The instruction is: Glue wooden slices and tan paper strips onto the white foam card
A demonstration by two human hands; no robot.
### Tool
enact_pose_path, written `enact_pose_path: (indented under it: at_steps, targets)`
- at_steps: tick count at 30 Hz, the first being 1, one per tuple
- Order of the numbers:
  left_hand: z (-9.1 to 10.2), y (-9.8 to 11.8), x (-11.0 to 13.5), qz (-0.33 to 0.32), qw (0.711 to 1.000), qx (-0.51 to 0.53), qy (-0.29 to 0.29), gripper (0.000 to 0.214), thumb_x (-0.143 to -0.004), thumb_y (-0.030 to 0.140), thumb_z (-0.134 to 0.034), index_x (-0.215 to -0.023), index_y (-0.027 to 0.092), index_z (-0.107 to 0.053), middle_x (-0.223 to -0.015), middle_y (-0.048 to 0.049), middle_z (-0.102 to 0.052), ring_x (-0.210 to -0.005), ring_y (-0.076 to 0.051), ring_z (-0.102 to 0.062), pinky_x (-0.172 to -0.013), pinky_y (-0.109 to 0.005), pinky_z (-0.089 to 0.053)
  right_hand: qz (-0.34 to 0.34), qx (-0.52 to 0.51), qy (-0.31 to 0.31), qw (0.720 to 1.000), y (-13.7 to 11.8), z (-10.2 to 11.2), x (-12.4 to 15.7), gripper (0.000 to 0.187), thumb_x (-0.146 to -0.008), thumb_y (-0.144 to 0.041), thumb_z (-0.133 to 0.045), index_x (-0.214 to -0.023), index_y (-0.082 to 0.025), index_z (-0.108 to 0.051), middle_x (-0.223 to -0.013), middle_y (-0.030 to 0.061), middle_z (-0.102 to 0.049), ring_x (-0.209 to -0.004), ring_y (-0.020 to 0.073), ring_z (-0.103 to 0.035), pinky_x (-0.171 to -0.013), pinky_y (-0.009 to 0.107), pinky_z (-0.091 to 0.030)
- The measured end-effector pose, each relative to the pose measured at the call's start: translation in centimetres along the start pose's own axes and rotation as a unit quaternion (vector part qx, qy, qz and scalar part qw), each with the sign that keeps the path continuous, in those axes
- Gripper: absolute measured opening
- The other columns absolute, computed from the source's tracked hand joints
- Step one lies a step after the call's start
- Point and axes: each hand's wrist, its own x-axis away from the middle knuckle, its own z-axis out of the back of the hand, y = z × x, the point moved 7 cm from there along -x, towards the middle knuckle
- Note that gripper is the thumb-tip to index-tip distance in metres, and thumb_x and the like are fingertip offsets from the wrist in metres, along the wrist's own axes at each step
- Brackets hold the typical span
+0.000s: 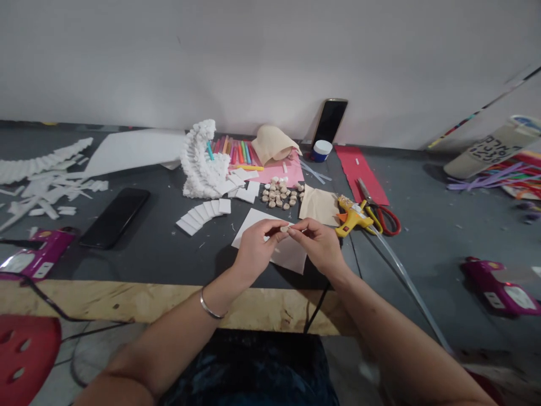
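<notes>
My left hand (258, 243) and my right hand (319, 243) meet over a white sheet (291, 258) near the table's front edge. Between their pinched fingertips is a small pale beige piece (284, 229), mostly hidden by the fingers. Just beyond lies a cluster of small beige, rounded pieces (276, 196), with a few white ones among them. A square of beige cloth (320, 205) is beside my right hand, next to a yellow glue gun (354, 219). To the left of my hands, white rectangular cards (198, 217) lie fanned out.
Scissors (382, 217) lie partly on red paper (359, 169) at right. A fluffy white form (203, 163), colored markers (236, 151) and a folded beige cloth (274, 144) sit behind. One black phone (115, 217) lies at left; another phone (330, 121) leans on the wall. Purple devices (502, 285) flank both sides.
</notes>
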Motion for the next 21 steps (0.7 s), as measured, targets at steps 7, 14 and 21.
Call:
enact_pose_path:
  at_steps: [7, 14, 21]
  targets:
    - [-1.3, -2.1, -0.1, 0.099, 0.981, 0.159, -0.047, 0.018, -0.072, 0.023, -0.074, -0.09, 0.019, -0.075, -0.075, -0.0026, -0.071, -0.069, -0.014, -0.063, -0.068, -0.025, -0.049, -0.072, -0.161, -0.087, 0.98, 1.4, -1.3, -0.4, 0.029, -0.077, -0.046, -0.07, -0.078, -0.017, -0.065, -0.068, -0.0017, -0.058, -0.062, 0.0106, -0.048, -0.062, 0.024, -0.037]
    - [-1.4, -2.8, -0.2, 0.128, 0.977, 0.161, -0.046, 0.018, -0.069, 0.023, -0.076, -0.087, 0.018, -0.074, -0.071, -0.0027, -0.071, -0.066, -0.013, -0.063, -0.066, -0.025, -0.051, -0.085, -0.151, -0.074, 0.982, 1.5, -1.2, -0.2, 0.029, -0.075, -0.045, -0.07, -0.075, -0.018, -0.064, -0.066, -0.0017, -0.059, -0.062, 0.0109, -0.048, -0.062, 0.025, -0.038]
    - [-0.8, -3.1, -0.8, 0.122, 0.983, 0.135, -0.031, 0.017, -0.069, 0.025, -0.077, -0.084, 0.018, -0.073, -0.069, -0.0024, -0.07, -0.063, -0.013, -0.062, -0.062, -0.024, -0.049, -0.014, -0.019, -0.069, 0.997, 0.1, -0.7, -0.7, 0.031, -0.082, -0.047, -0.06, -0.086, -0.018, -0.068, -0.079, 0.0037, -0.068, -0.072, 0.0161, -0.059, -0.069, 0.028, -0.043]
